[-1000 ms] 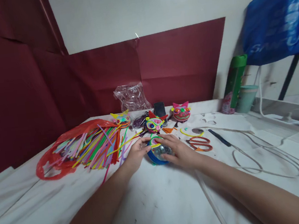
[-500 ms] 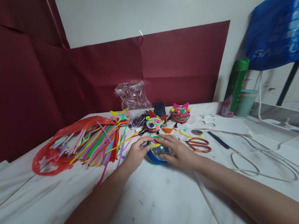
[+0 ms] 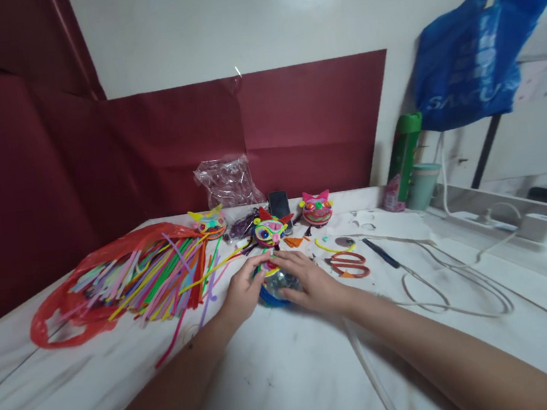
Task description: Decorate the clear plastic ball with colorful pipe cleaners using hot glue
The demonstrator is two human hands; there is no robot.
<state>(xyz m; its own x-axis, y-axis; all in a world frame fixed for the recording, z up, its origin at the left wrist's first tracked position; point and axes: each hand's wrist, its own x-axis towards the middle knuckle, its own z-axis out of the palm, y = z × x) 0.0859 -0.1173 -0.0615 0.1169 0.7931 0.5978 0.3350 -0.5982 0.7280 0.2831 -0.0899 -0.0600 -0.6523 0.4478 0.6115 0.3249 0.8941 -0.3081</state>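
Between my hands, low over the white tabletop, is a clear round plastic shell (image 3: pixel 276 284) edged with blue, with yellow, green and pink fuzzy strips along its far side. My left hand (image 3: pixel 245 289) pinches its far left edge with thumb and fingertips. Curved over the top and right side, my right hand (image 3: pixel 309 278) presses its fingers on the far strips and keeps its thumb on the clear part. The fingers cover much of the far edge. Just beyond stands a small decorated lion-like head (image 3: pixel 269 231) with red ears.
To the left, a red plastic bag (image 3: pixel 42 329) spills many coloured pipe cleaners (image 3: pixel 163 283). Two more decorated heads, one yellow-eared (image 3: pixel 209 224) and one pink-eared (image 3: pixel 317 210), stand behind. At right lie orange-handled scissors (image 3: pixel 349 264), a glue gun-like dark-handled tool (image 3: pixel 380 253) and its cable.
The whole view has shifted, so the table items appear further left. Both hands stay on the clear shell, with little change in their grip.
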